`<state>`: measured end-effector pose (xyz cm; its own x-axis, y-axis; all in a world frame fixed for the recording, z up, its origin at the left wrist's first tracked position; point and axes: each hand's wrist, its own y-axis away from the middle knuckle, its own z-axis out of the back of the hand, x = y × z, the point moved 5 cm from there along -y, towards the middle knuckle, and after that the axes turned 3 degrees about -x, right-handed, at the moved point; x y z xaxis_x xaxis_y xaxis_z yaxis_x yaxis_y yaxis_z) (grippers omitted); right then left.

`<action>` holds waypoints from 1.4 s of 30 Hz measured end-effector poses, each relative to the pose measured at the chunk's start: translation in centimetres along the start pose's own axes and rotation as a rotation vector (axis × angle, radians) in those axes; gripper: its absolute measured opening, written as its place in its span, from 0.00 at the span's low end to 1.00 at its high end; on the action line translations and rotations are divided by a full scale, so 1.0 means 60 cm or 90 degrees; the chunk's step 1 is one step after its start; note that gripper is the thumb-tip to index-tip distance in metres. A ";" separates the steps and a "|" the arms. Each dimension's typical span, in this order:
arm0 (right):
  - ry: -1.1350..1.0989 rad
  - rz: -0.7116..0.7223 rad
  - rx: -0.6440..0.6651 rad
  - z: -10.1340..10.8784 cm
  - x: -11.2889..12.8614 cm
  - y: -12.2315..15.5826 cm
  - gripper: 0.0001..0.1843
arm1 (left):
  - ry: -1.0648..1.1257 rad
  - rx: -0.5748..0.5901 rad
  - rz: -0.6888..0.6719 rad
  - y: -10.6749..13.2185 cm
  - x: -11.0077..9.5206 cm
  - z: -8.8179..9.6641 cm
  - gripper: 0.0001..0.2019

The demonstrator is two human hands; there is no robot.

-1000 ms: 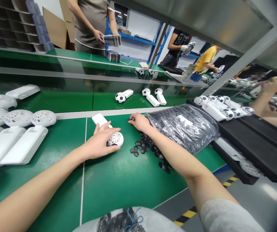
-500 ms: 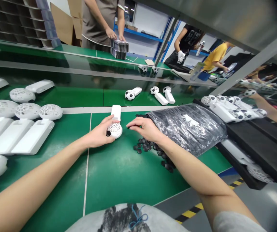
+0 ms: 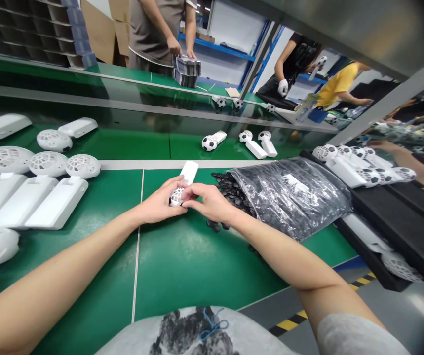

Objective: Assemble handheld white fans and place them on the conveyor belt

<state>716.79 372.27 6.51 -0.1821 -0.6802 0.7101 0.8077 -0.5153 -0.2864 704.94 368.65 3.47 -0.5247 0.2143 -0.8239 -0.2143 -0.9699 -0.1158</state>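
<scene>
My left hand (image 3: 162,201) is wrapped around the round head of a white handheld fan (image 3: 190,172), whose grille has a soccer-ball pattern. The fan's handle points away from me and tilts to the right. A black patch shows on the head's left side. Against the head's right side, my right hand (image 3: 210,201) presses with thumb and finger pinched together. The small black piece seen at its fingertips earlier is hidden now. Close by on the right, many small black pieces (image 3: 234,190) spill from the mouth of a clear plastic bag (image 3: 293,197).
White fans (image 3: 54,202) lie in rows on the left. Several fans with black patches rest on the green strip (image 3: 141,145) behind and on a black tray (image 3: 389,212) at right. Across the line, a person (image 3: 160,34) handles a stack of packs (image 3: 187,71).
My right hand has moved left from beside the black pieces to the fan's head, carrying a small black piece. The fan's handle has swung to the right. My view has shifted slightly.
</scene>
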 end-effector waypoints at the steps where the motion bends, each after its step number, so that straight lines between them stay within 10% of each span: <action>1: -0.037 -0.024 -0.015 -0.002 -0.005 0.001 0.04 | 0.006 -0.004 0.003 0.000 0.000 0.000 0.26; 17: -0.100 -0.137 -0.075 -0.025 -0.043 0.013 0.10 | 0.009 0.021 -0.005 -0.003 -0.010 0.005 0.21; 24: 0.403 -0.296 -0.128 0.085 -0.135 -0.039 0.06 | -0.008 -0.022 0.048 -0.005 0.004 0.005 0.23; 29: 0.463 -0.354 -0.089 0.111 -0.181 -0.047 0.04 | -0.008 -0.028 0.019 0.000 -0.003 0.006 0.21; 42: 0.445 -0.245 0.019 0.112 -0.115 0.018 0.05 | 0.045 0.097 0.066 0.001 0.018 0.048 0.28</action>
<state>722.65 379.92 5.62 -0.7530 -0.6316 0.1843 0.6293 -0.7732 -0.0785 701.99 369.17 4.16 -0.4922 0.1005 -0.8646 -0.2876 -0.9563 0.0526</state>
